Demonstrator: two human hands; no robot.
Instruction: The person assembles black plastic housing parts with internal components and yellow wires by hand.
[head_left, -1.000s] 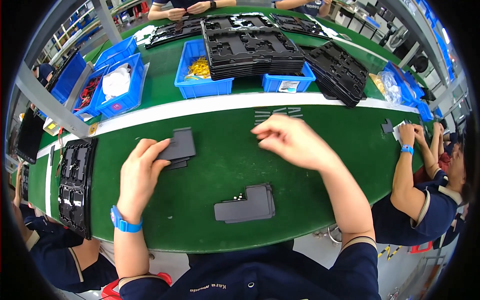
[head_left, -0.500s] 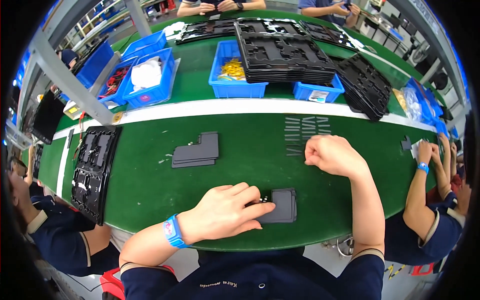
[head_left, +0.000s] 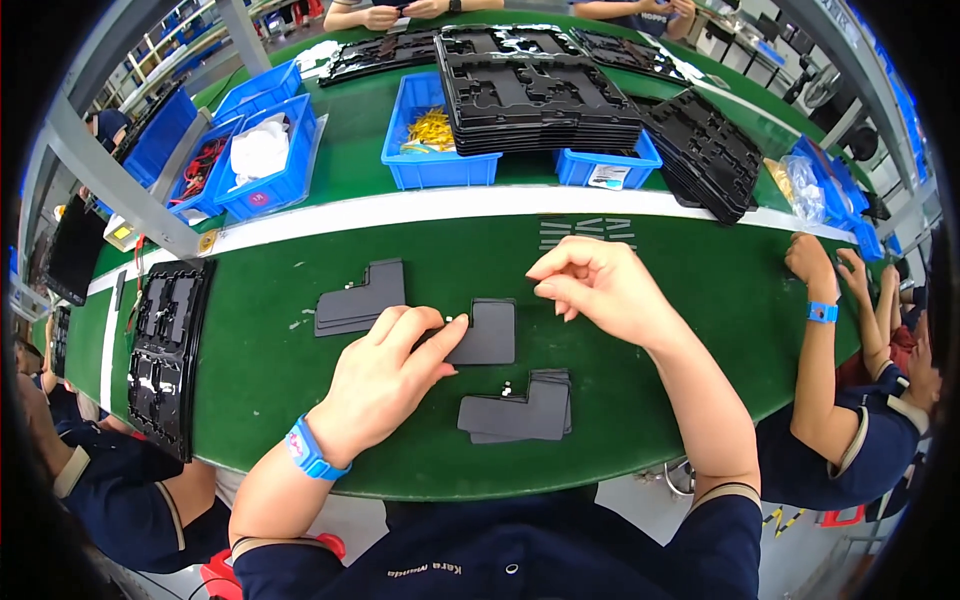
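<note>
My left hand (head_left: 378, 376), with a blue wristband, grips the left end of an L-shaped flat dark grey piece (head_left: 493, 333) on the green table. Its fingers cover that end. To the right and a little higher, my right hand (head_left: 600, 287) is closed in a pinch over the table; whatever lies between its fingertips is too small to make out. Several thin grey strips (head_left: 585, 226) lie in rows just beyond it. Nearest me rests a stack of similar L-shaped pieces (head_left: 515, 410) with small white bits at the inner corner. Another such stack (head_left: 362, 297) lies beyond my left hand.
Black moulded trays (head_left: 172, 350) stand at the left; more are piled high (head_left: 540, 100) on blue bins at the back. One blue bin (head_left: 440, 172) holds yellow pieces. A grey post (head_left: 130, 180) rises at the left. Co-workers' arms (head_left: 822, 340) reach in at the right.
My left hand has moved away from the near stack, up and left, with one L-shaped piece. My right hand has moved left and up from beside the strips. The view has shifted slightly.
</note>
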